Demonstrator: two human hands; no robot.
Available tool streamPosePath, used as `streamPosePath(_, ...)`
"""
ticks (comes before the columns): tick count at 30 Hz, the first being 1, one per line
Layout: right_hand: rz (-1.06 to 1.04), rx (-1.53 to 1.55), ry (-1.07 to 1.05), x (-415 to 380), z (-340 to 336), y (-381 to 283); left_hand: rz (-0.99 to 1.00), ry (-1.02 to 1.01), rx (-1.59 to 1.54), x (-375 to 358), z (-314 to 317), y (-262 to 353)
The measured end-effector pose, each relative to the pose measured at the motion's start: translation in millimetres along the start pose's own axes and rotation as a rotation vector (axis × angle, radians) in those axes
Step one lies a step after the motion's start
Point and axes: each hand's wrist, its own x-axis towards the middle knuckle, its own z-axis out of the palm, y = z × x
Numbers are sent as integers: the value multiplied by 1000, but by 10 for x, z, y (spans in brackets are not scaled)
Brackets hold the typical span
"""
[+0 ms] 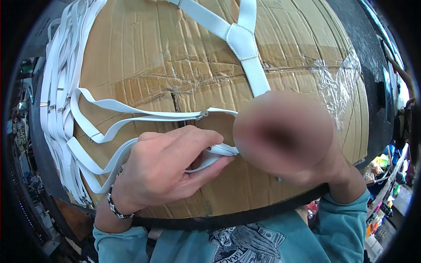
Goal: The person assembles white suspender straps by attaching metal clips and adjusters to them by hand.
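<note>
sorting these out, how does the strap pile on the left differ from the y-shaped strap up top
The strap pile is many narrow bands bunched together; the Y-shaped strap is spread out, its bands joined at a patch. The pile lies leftmost, the Y-shaped strap near the top. Both are white.

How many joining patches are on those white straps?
1: the white patch, top centre, where straps meet over cardboard. The strap pile at left or blurred right hand may hide others.

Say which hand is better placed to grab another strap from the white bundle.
Likely the left hand: it's closer to the bundle, though it pinches a strap. The right hand sits farther away.
</note>
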Motion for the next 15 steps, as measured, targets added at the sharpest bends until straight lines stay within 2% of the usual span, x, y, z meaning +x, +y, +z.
streamPosePath(10,-156,-242,-58,-21,88,30,33,-13,16,5,5,10)
streamPosePath(15,-59,-145,13,-15,26,1,71,29,-3,-5,23,-40)
